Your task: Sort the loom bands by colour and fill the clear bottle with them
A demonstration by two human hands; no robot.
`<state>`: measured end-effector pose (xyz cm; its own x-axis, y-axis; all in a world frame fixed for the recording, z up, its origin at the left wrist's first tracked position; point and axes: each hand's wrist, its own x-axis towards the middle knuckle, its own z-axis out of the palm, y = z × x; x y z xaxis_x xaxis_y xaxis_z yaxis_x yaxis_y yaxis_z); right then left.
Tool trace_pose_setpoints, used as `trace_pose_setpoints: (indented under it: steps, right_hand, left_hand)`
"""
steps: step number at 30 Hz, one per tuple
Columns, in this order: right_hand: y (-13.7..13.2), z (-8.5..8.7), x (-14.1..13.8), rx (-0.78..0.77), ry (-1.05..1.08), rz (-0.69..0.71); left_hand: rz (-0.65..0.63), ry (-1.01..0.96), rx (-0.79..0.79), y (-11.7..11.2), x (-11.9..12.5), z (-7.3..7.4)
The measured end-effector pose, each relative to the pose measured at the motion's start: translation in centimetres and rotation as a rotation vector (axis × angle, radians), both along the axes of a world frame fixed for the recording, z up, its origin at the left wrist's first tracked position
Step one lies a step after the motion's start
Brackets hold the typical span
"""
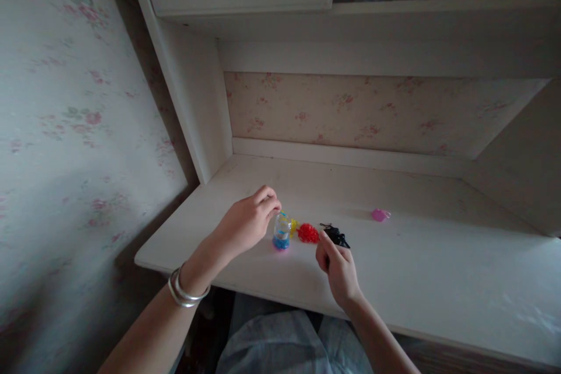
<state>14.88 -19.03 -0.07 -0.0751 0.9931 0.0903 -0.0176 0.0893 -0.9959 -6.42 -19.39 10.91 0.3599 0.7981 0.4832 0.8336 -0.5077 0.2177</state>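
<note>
A small clear jar [281, 227] stands upright on the white desk, with blue and pink pieces at its bottom. My left hand [248, 219] is at its mouth, thumb and fingers pinched; what they hold is too small to make out. Right of the jar lie a little yellow heap [293, 225], a red heap [308, 233] and a black heap [336, 236] of small shiny pieces, perhaps elastic bands. My right hand [338, 269] is closed just in front of the black heap, its fingertips partly hidden. Farther right lies a pink lid-like piece [380, 214] with a small loop.
The white desk [438, 269] has a raised back strip and a side panel [184, 87] at the left. Overhead runs a shelf [394, 29] with a red-labelled item and clear bottles. Flowered wallpaper covers the wall at the left.
</note>
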Motion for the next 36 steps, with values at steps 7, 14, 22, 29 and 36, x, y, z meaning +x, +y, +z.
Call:
trace_pose_setpoints:
  steps: [7,14,22,29,36]
  right_hand:
    - [-0.5,-1.1,0.6,-0.024,-0.048,-0.011]
    - [-0.8,0.4,-0.7,0.180,-0.202,0.013]
    - [1.4,2.6,-2.2,0.388,-0.437,0.037]
    - [5.6,3.3,-0.8,0.408,-1.017,0.179]
    - [7.7,3.0,-2.3,0.528,-1.339,0.388]
  left_hand:
    - [-0.016,0.242,0.039,0.5,0.8,-0.2]
    - [0.018,0.085,0.017,0.3,0.6,-0.3]
    - [0.090,-0.298,-0.092,1.8,-1.5,-5.1]
    - [0.070,-0.428,-0.353,2.0,-1.8,-10.1]
    - [0.009,-0.620,-0.547,-1.0,0.0,-10.7]
